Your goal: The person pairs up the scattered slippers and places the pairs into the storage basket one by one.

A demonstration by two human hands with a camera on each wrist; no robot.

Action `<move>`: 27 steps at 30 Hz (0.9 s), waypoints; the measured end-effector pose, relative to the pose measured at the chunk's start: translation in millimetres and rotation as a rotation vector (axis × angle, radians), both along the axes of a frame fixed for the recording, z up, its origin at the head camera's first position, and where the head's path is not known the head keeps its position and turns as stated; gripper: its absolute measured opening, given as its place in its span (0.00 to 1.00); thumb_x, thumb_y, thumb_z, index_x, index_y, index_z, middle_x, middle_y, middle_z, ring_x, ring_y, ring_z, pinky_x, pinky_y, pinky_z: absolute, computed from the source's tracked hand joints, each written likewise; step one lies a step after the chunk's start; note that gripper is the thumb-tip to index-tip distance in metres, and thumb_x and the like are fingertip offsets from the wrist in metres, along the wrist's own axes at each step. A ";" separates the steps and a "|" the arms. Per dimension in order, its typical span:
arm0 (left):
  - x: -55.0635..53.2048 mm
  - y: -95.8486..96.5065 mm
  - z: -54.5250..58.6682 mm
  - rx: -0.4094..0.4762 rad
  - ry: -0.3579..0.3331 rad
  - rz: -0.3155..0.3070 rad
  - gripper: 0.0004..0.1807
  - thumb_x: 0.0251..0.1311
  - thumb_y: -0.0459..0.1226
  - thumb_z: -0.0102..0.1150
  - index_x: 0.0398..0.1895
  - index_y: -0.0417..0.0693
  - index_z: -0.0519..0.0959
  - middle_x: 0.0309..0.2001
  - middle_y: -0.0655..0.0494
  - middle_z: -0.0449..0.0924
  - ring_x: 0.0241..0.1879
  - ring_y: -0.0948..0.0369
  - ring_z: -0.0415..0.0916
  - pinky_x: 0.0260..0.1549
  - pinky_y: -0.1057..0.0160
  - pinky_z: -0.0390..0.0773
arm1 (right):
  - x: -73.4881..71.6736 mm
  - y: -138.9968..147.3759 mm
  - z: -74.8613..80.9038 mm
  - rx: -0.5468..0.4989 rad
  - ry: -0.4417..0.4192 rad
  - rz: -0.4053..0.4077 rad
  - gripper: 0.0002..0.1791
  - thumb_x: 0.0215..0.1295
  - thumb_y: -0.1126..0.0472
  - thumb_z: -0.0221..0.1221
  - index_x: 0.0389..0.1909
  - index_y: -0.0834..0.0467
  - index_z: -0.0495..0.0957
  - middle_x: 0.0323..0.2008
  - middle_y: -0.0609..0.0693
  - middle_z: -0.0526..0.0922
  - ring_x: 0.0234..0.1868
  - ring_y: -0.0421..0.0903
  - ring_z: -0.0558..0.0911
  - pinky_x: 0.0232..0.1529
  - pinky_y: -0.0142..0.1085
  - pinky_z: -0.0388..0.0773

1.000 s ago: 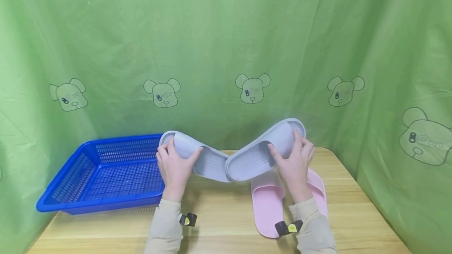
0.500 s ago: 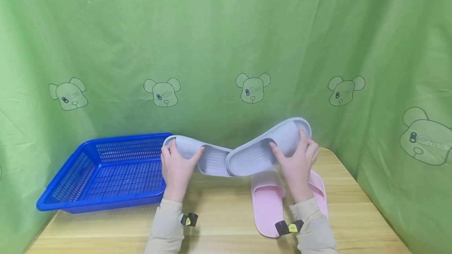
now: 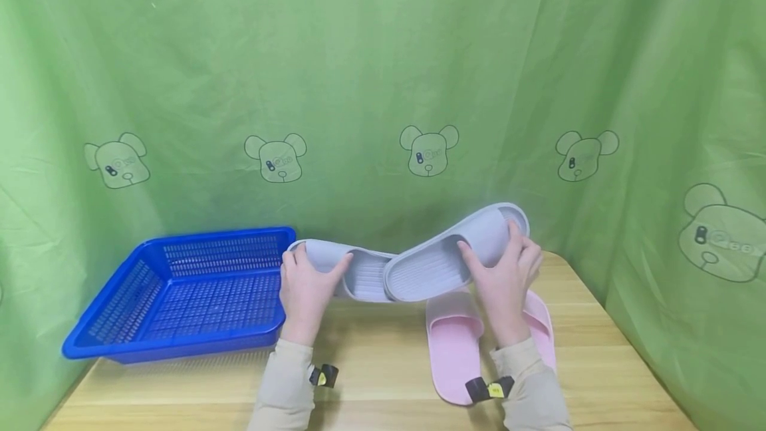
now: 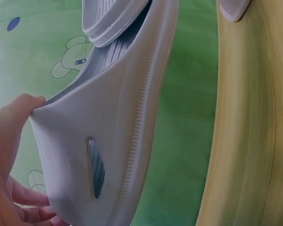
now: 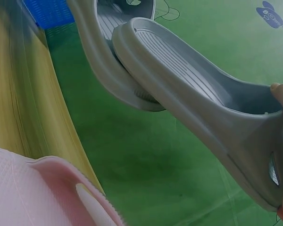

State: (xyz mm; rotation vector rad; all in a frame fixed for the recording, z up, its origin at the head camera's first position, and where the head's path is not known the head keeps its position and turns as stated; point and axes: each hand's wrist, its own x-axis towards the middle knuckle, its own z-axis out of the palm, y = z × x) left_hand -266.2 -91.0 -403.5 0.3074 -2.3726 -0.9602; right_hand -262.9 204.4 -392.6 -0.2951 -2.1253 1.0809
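Observation:
Two grey slippers are held up above the table, heels toward each other. My left hand [image 3: 308, 291] grips the left grey slipper [image 3: 368, 276] by its strap, thumb at the strap's opening edge and fingers at the toe end. In the same way my right hand [image 3: 505, 278] pinches the strap of the right grey slipper [image 3: 427, 271]. The right slipper's heel overlaps the left one's heel and lies in front of it. In the left wrist view a slot shows in the side of the left slipper's strap [image 4: 70, 150]. Both slippers tilt, toes outward, the right one's toe higher.
A blue plastic basket [image 3: 173, 346] stands on the left of the wooden table [image 3: 371, 364]. A pair of pink slippers, one the left pink slipper [image 3: 455, 358], lies below my right hand, partly hidden by that arm. A green curtain [image 3: 359, 52] hangs behind and at both sides.
My left hand has moved a little right and down, so its slipper lies flatter. My right hand has shifted slightly to the right. Both keep their hold.

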 end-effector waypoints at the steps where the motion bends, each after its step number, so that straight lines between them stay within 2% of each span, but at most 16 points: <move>1: -0.1 0.4 -0.6 -0.006 0.000 0.001 0.56 0.39 0.73 0.62 0.64 0.43 0.68 0.55 0.43 0.69 0.51 0.47 0.72 0.39 0.49 0.80 | 0.1 -0.1 0.1 0.005 0.002 -0.002 0.54 0.48 0.34 0.68 0.75 0.40 0.52 0.57 0.59 0.59 0.59 0.54 0.57 0.58 0.53 0.58; 11: -0.9 4.9 -4.0 -0.020 -0.013 -0.017 0.55 0.42 0.72 0.62 0.64 0.39 0.66 0.57 0.40 0.67 0.55 0.44 0.70 0.47 0.47 0.78 | 1.6 -2.5 2.7 0.031 -0.019 -0.015 0.55 0.47 0.32 0.68 0.75 0.42 0.53 0.54 0.59 0.59 0.57 0.55 0.57 0.58 0.53 0.56; 21: -0.1 9.3 -5.6 -0.020 -0.069 -0.022 0.54 0.42 0.74 0.59 0.65 0.47 0.65 0.56 0.42 0.68 0.53 0.46 0.72 0.40 0.47 0.79 | 2.2 -3.8 5.1 0.061 -0.046 -0.050 0.57 0.46 0.29 0.66 0.75 0.44 0.52 0.55 0.60 0.59 0.56 0.55 0.58 0.58 0.54 0.55; 27: 0.9 10.7 -7.0 -0.025 -0.068 -0.028 0.54 0.42 0.73 0.60 0.65 0.45 0.66 0.55 0.41 0.69 0.53 0.45 0.72 0.40 0.45 0.79 | 3.2 -5.3 5.6 0.069 -0.071 -0.065 0.58 0.46 0.28 0.66 0.75 0.44 0.51 0.55 0.60 0.59 0.56 0.56 0.58 0.58 0.53 0.55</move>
